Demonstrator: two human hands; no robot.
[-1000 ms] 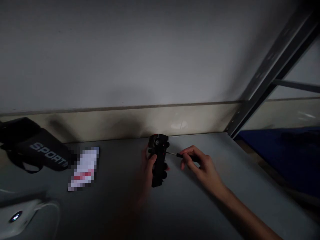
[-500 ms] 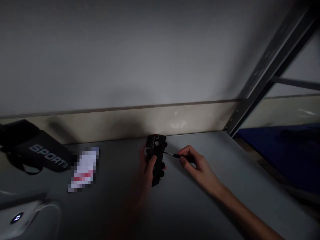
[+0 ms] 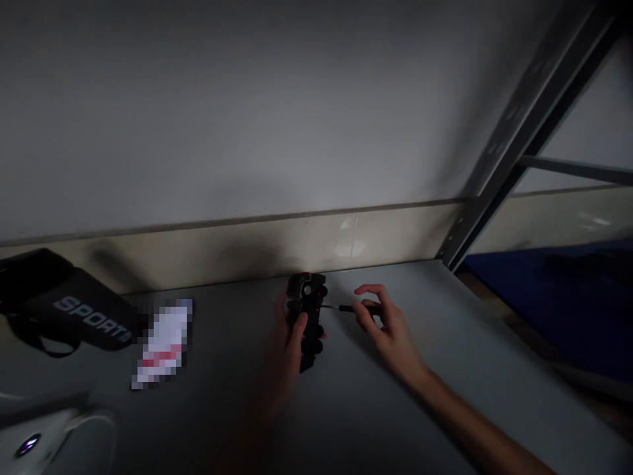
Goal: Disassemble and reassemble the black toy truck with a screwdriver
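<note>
Left hand [image 3: 289, 336]: my grip is wrapped around a small black device [image 3: 307, 320], held upright on the grey surface [image 3: 376, 409].
Right hand [image 3: 383, 323]: fingers pinched on a thin screwdriver [image 3: 353, 308], tip at the device's right side.
Doing it well: I judge steady bracing and a square tip matter.

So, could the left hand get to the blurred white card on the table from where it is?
Probably yes: the left hand grips the black device, and bare table lies between it and the card. It would need to let go first.
</note>
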